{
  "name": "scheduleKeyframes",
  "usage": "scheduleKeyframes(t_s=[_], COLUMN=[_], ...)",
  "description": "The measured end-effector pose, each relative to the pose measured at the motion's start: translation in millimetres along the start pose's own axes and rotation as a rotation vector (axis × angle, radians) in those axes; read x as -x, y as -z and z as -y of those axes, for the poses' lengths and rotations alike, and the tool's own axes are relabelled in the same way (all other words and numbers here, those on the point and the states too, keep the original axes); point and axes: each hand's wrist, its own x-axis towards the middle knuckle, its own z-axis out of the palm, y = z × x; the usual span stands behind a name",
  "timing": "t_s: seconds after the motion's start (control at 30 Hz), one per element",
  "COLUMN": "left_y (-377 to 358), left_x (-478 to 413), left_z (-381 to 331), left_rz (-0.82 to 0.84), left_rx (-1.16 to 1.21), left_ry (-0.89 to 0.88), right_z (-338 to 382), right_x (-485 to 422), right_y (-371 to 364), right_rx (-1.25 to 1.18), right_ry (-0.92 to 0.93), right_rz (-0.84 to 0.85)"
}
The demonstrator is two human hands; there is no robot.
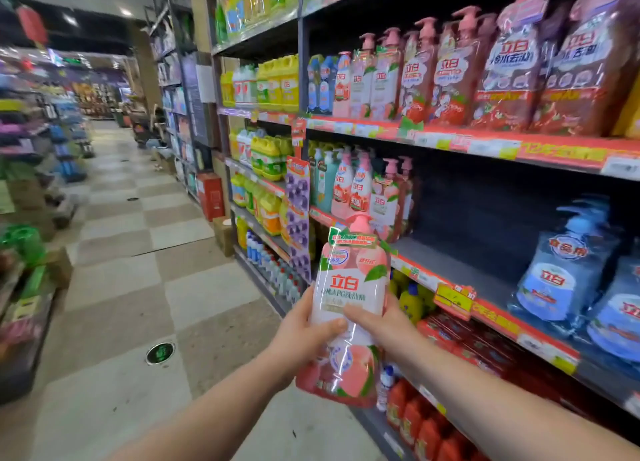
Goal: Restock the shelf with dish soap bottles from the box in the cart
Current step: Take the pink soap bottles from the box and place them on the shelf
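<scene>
Peach dish soap bottle (346, 308), upright in front of the half-empty shelf (460, 270), which we grasp with fingers of left hand (304, 329) and right hand (384, 322) wrapped around its middle.

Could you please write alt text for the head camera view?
Both hands, left hand and right hand, hold a peach dish soap bottle upright in a shop aisle, before a bare gap on the shelf beside matching pink bottles.

2 bare forearms, no sleeves, no gloves
</scene>
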Motion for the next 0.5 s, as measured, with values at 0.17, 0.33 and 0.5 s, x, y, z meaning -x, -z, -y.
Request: scheduleKeyframes(t_s=[0.17,0.33,0.5], left_y=[22,34,15], left_x=[-93,-176,-235], left_z=[-3,0,15], left_rz=[0.106,0.237,0.359], left_rx=[-0.008,-0.024,0.01], left_ry=[-0.041,-0.043,-0.015], right_z=[8,12,15], right_x=[-74,-125,-156], right_y=[1,3,31], right_rx=[-0.049,-0.144,-0.028], right_ry=[0.02,-0.043,-0.044], right_rz=[-0.132,-0.305,-0.443])
